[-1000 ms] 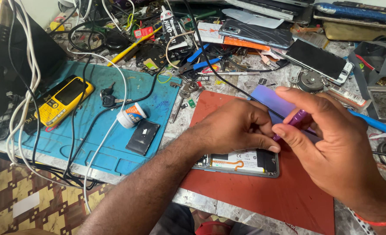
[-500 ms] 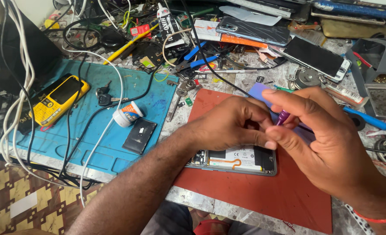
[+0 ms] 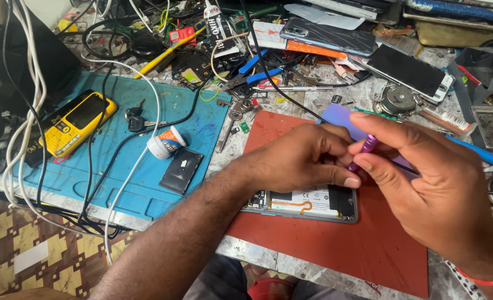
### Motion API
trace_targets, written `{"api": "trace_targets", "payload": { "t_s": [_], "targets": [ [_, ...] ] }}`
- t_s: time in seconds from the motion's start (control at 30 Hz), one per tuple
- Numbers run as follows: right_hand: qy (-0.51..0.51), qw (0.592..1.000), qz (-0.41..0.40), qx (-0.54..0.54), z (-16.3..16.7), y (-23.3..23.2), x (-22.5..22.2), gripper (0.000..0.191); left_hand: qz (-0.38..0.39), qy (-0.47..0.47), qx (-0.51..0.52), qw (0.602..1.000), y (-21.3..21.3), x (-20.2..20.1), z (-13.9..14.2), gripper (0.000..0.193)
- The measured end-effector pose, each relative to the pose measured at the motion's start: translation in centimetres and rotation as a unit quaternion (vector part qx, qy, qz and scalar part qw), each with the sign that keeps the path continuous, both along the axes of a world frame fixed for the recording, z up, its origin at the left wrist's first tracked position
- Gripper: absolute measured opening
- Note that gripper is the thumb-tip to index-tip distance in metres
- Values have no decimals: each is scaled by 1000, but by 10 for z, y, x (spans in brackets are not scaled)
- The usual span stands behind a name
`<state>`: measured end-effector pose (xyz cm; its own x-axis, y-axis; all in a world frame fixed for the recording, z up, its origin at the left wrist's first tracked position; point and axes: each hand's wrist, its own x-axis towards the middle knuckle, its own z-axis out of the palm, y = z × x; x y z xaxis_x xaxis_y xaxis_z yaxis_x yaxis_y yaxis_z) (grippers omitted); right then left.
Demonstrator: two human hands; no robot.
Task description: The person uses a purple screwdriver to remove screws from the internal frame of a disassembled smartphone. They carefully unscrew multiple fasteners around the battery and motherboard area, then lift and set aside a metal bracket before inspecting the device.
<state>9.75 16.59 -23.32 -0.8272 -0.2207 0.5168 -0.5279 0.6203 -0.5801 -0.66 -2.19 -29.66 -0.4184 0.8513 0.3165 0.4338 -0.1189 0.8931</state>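
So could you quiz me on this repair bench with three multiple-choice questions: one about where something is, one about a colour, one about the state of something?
1. Where does the yellow handset lie?
A. on the blue mat
B. on the red mat
C. on the patterned floor

2. What colour is the slim tool in the right hand?
A. green
B. purple
C. white

3. What state is the phone under the left hand in?
A. sealed in a box
B. folded shut
C. opened, insides showing

Answers: 1 A, it rests on the blue mat's left part. 2 B, the shaft between the fingers is purple. 3 C, its back is off and inner parts show; it lies on the red mat.
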Motion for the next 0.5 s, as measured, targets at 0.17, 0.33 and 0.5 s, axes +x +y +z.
{"api": "trace_targets", "payload": {
  "t_s": [0.17, 0.33, 0.5],
  "targets": [
    [-63, 996, 29, -50, -8, -2, -4, 44, 62, 18, -16, 998, 2, 2, 0, 33],
    [-16, 997, -59, 41, -7, -1, -5, 45, 106, 58, -77, 990, 8, 6, 4, 40],
    [-35, 999, -32, 17, -1, 3, -2, 40, -6, -6, -25, 1000, -3, 0, 9, 29]
  ]
}}
